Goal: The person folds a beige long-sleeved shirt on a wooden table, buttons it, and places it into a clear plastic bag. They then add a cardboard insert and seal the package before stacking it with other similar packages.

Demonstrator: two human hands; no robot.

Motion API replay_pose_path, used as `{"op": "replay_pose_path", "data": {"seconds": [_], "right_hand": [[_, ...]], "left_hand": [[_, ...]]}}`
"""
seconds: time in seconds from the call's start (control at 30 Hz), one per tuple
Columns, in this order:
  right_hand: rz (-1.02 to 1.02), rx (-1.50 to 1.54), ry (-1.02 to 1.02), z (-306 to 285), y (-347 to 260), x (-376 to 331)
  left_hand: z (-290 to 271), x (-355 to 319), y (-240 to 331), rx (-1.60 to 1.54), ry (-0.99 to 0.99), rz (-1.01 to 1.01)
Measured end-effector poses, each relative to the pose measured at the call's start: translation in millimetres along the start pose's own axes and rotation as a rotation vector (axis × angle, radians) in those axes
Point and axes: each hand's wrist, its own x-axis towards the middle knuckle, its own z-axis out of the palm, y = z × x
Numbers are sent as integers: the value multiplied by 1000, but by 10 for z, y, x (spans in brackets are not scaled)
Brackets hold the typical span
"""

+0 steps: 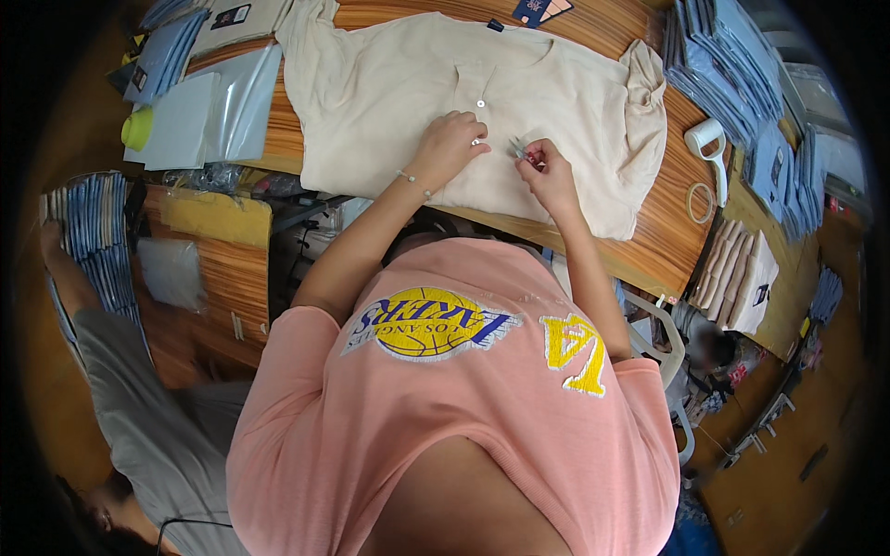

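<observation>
A cream button-front shirt [380, 111] lies spread across the wood-grain table, its neckline toward the far edge. One white button [481, 104] shows on the placket. My left hand [449, 144] rests on the shirt's front, fingers curled and pinching the placket beside a small white spot, perhaps another button. Just to its right, my right hand [549, 174] is closed around small metal thread snips [518, 147]. Their tips point toward my left hand, slightly above the cloth. The lower part of the snips is hidden in my fingers.
Bagged blue garments [728, 65] are stacked at the right, near a white handheld device [706, 139] and a tape roll [700, 203]. Clear plastic bags [236, 107] and a yellow-green round object [137, 128] lie left. At lower left, a person in grey [158, 398] reaches toward folded garments [93, 236].
</observation>
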Motion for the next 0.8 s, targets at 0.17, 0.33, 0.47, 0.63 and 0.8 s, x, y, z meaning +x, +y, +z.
{"op": "replay_pose_path", "data": {"seconds": [0.17, 0.33, 0.47, 0.63, 0.8], "right_hand": [[-2, -21, -38, 13, 4, -69], [-66, -124, -53, 22, -128, -45], [-88, -212, -107, 124, -236, 55], [-113, -239, -145, 259, -227, 157], [-88, -163, -152, 336, -200, 240]], "left_hand": [[164, 17, -46, -132, 33, -150], [90, -5, -111, -455, 61, -370], [71, -31, -154, -476, 67, -380], [99, -48, -164, -475, 108, -369], [128, -63, -197, -491, 120, -383]]}}
